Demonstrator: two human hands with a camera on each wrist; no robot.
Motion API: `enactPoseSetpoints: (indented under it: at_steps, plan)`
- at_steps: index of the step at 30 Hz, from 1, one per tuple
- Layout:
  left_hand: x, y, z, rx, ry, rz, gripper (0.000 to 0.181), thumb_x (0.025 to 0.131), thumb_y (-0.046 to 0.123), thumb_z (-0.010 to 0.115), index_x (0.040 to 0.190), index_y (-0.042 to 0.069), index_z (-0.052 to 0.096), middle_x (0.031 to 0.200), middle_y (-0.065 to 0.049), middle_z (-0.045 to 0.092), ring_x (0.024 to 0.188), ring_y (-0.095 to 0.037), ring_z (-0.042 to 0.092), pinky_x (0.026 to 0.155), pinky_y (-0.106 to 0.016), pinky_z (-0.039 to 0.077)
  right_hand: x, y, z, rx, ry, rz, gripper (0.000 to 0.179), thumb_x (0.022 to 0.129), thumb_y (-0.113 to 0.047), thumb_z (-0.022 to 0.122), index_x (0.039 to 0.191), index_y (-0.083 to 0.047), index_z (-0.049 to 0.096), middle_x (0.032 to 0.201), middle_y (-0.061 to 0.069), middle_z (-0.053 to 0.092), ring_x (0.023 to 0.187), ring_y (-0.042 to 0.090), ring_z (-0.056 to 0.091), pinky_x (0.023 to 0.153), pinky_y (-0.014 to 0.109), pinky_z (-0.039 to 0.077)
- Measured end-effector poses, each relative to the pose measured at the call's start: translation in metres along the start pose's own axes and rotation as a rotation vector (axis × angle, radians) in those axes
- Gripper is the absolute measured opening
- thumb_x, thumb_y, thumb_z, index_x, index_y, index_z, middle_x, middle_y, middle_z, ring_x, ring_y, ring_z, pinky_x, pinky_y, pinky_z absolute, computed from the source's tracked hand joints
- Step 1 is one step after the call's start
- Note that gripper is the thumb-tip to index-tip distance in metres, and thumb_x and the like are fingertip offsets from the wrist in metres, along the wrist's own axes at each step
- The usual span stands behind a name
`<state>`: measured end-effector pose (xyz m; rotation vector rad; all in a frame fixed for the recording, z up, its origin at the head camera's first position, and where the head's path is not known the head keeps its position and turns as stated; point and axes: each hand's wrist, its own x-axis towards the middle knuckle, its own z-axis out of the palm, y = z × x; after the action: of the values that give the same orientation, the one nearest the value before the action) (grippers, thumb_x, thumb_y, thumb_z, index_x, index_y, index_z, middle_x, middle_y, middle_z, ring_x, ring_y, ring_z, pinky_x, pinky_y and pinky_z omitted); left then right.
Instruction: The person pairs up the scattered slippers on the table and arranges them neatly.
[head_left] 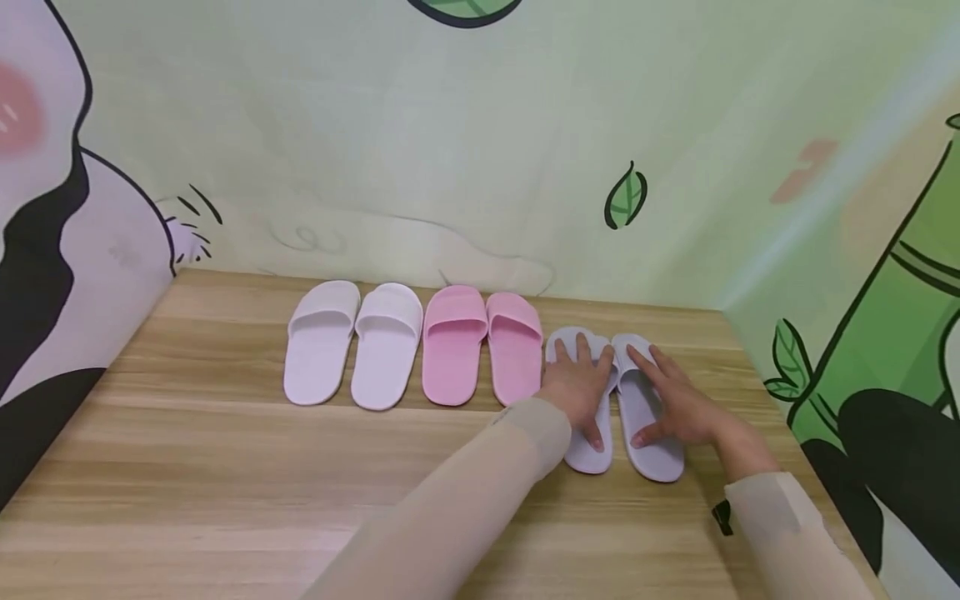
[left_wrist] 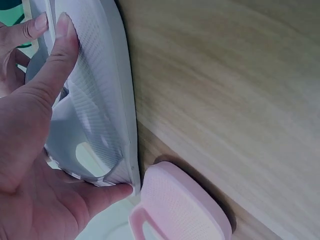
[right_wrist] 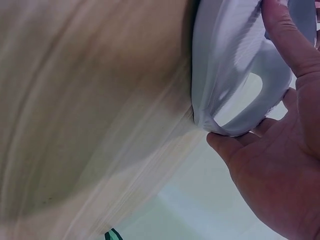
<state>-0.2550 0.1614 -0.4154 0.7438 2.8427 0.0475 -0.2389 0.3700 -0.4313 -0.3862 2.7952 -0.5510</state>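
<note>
Two pale grey-lavender slide slippers lie side by side, toes toward the back wall, at the right of the head view. My left hand [head_left: 576,390] rests on the left grey slipper [head_left: 589,460], fingers spread over its strap. Its thumb touches the insole, as the left wrist view shows. My right hand [head_left: 684,407] lies over the right grey slipper [head_left: 660,460], with spread fingers about the strap and outer side. In the right wrist view its thumb touches the footbed of that slipper [right_wrist: 225,55]. Both hands hide much of the straps.
A pink pair of slippers [head_left: 452,367] stands just left of the grey pair, and a white pair [head_left: 387,358] left of that. All stand on a wood-grain surface [head_left: 225,500]. A printed wall [head_left: 450,142] borders its back and sides. A small black object [head_left: 722,517] is by the right sleeve.
</note>
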Motion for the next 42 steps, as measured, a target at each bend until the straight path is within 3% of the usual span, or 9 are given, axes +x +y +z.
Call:
enactPoseSetpoints:
  at_steps: [12, 30, 38, 42]
  plan:
    - [0.020, -0.004, 0.000, -0.004, 0.017, -0.026, 0.146, 0.053, 0.065, 0.095, 0.168, 0.028, 0.012, 0.173, -0.019, 0.018, 0.155, -0.048, 0.028, 0.119, -0.051, 0.042, 0.020, 0.004, -0.007, -0.021, -0.008, 0.013, 0.138, 0.064, -0.035, 0.098, 0.168, -0.018, 0.009, 0.169, 0.035, -0.001, 0.152, 0.062, 0.006, 0.118, 0.077, 0.019]
    - [0.032, -0.014, -0.006, 0.026, 0.016, -0.019, 0.144, 0.056, 0.068, 0.093, 0.168, 0.028, 0.011, 0.173, -0.019, 0.018, 0.154, -0.048, 0.030, 0.112, -0.045, 0.050, 0.038, 0.012, -0.014, -0.006, -0.034, 0.018, 0.135, 0.067, -0.033, 0.097, 0.168, -0.018, 0.008, 0.169, 0.034, -0.004, 0.153, 0.062, 0.003, 0.118, 0.078, 0.016]
    - [0.036, -0.015, -0.008, 0.044, 0.023, -0.033, 0.144, 0.054, 0.068, 0.092, 0.168, 0.028, 0.013, 0.172, -0.019, 0.020, 0.154, -0.046, 0.031, 0.124, -0.046, 0.037, 0.049, 0.016, -0.020, -0.008, -0.054, 0.045, 0.135, 0.067, -0.033, 0.097, 0.168, -0.020, 0.007, 0.169, 0.033, -0.005, 0.153, 0.062, 0.003, 0.118, 0.079, 0.016]
    - [0.035, -0.016, -0.010, 0.042, 0.033, -0.029, 0.143, 0.055, 0.068, 0.093, 0.167, 0.026, 0.014, 0.171, -0.020, 0.022, 0.153, -0.046, 0.033, 0.124, -0.046, 0.037, 0.053, 0.018, -0.021, -0.011, -0.058, 0.041, 0.136, 0.067, -0.034, 0.097, 0.168, -0.019, 0.007, 0.169, 0.034, -0.005, 0.153, 0.061, 0.002, 0.118, 0.078, 0.015]
